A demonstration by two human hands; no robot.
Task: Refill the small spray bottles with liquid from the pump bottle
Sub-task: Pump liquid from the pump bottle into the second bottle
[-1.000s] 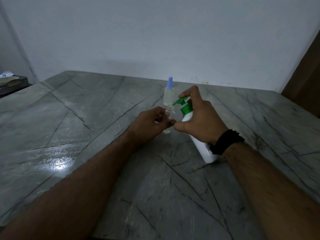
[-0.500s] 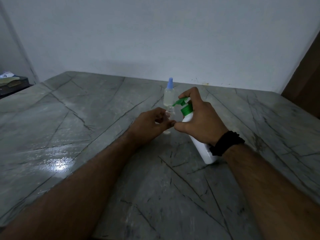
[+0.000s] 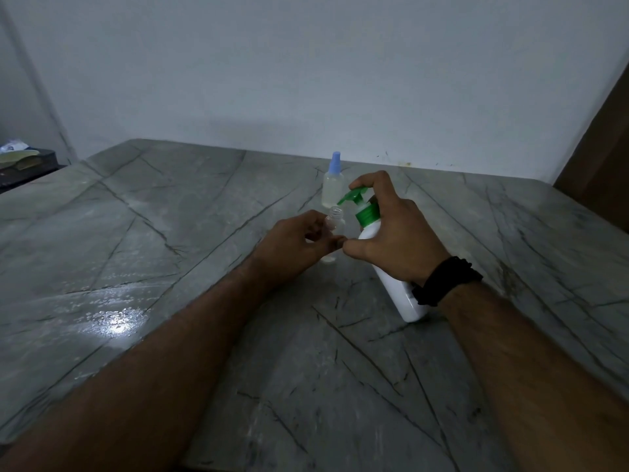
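Head view: no brand, label or writing is showing readable on any bottle; the pump bottle [image 3: 391,277] is looking plain white w/ a green collar and green pump head.

Right hand [image 3: 398,240] is wrapping round the pump bottle's upper body, thumb curling across the front, index finger lying on top of the green pump head. The bottle is tilting left, its base resting on the grey marble table [image 3: 170,233] near the right wrist, which is wearing a black wristband [image 3: 446,281]. The green spout is pointing left and sitting just above the mouth of the open small bottle [image 3: 335,223].

Left hand [image 3: 292,247] is gripping that clear, capless small bottle, fingers curling round its lower body; the bottle is standing upright, bottom touching the table as far as can be seen. Left fingertips and right thumb tip are nearly touching; can't tell if they're in contact.

Behind both, near the wall, a second small bottle w/ blue cap [image 3: 332,182] is standing upright, clear liquid showing inside, apart from both hands.

Far left edge: a dark box [image 3: 27,165] w/ papers on top, too blurry for detail.
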